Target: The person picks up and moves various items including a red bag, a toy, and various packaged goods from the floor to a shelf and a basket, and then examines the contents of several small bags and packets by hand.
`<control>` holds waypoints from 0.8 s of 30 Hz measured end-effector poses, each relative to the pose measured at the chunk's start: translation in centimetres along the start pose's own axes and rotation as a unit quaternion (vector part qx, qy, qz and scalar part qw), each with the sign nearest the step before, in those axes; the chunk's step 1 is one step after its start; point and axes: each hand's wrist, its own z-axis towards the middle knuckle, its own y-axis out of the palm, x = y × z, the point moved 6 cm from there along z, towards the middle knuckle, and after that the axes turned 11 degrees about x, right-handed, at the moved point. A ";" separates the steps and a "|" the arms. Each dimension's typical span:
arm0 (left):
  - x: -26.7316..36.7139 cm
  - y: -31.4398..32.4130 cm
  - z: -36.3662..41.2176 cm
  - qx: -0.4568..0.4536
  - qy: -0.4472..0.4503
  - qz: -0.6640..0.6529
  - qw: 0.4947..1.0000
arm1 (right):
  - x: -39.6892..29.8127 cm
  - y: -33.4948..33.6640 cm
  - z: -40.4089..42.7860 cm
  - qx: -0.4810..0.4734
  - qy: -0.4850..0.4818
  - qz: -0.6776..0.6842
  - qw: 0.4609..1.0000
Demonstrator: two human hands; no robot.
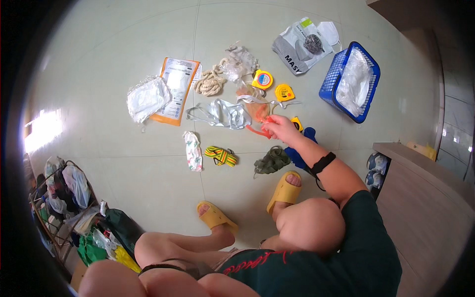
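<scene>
My right hand (282, 130) reaches over the tiled floor and grips a red-orange strip (256, 132) whose ends stick out past the fingers. Just beyond it lies a translucent orange bag or pouch (256, 108), with a bundle of silvery-grey straps (232, 113) on its left. A yellow tape measure (297, 123) shows partly behind the hand. Two more, a tape measure (263, 80) and another tape measure (284, 92), rest farther off. Under the forearm is dark blue fabric (297, 156), partly covered. Dark green folded fabric (272, 161) lies nearby. My left hand is out of view.
A blue plastic basket (328, 81) holds clear plastic wrapping. Around the floor lie a face mask packet (300, 48), coiled rope (209, 83), an orange-edged packet (180, 85), a striped folded item (220, 156) and a patterned cloth pouch (193, 151). A wooden cabinet (426, 193) stands right, a loaded rack (61, 193) left.
</scene>
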 end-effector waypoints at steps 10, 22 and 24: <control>1.2 0.1 -0.3 -0.001 0.027 0.001 1.000 | 1.3 -1.0 1.4 -0.080 -0.006 -0.169 0.982; 5.3 -13.6 -3.6 0.152 -0.027 0.154 0.976 | -10.3 8.7 4.0 -0.228 -0.189 -0.366 0.882; 4.8 -18.5 -3.1 0.151 -0.050 0.170 0.973 | -12.3 6.6 7.2 -0.003 -0.235 -0.459 0.857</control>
